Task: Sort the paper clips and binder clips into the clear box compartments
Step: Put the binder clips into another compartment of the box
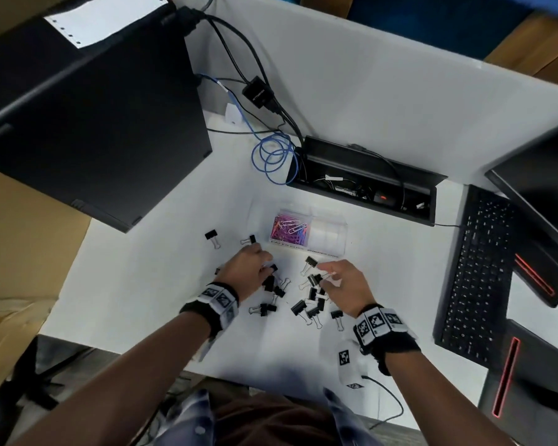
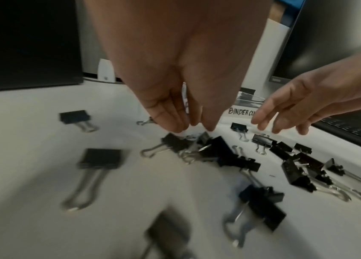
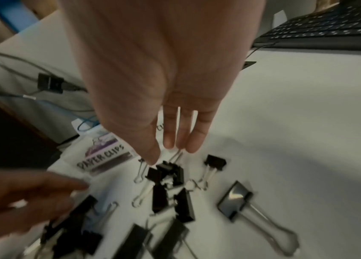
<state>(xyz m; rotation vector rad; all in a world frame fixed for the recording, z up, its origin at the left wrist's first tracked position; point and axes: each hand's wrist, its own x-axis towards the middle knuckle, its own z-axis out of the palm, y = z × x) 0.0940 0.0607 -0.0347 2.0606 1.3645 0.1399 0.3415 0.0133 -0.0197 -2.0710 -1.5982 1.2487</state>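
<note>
A clear box [image 1: 331, 249] stands on the white desk; its left compartment holds coloured paper clips [image 1: 289, 230] and its right compartment shows nothing inside. Labels read "PAPER CLIPS" [image 3: 102, 157] and "BINDER CLI" [image 2: 241, 112]. Several black binder clips [image 1: 303, 307] lie scattered in front of the box. My left hand [image 1: 269, 271] points down with bunched fingertips [image 2: 175, 126] pinching a binder clip [image 2: 175, 142] in the left cluster. My right hand [image 1: 319, 273] hovers with straight fingers [image 3: 168, 140] just over another binder clip [image 3: 166, 172], its thumb tip touching it.
A black computer tower [image 1: 94, 123] fills the left. A black cable tray [image 1: 368, 181] and a blue cable coil [image 1: 271, 156] lie behind the box. A keyboard [image 1: 477, 268] lies at the right. A white marker tag [image 1: 345, 358] sits near the desk's front edge.
</note>
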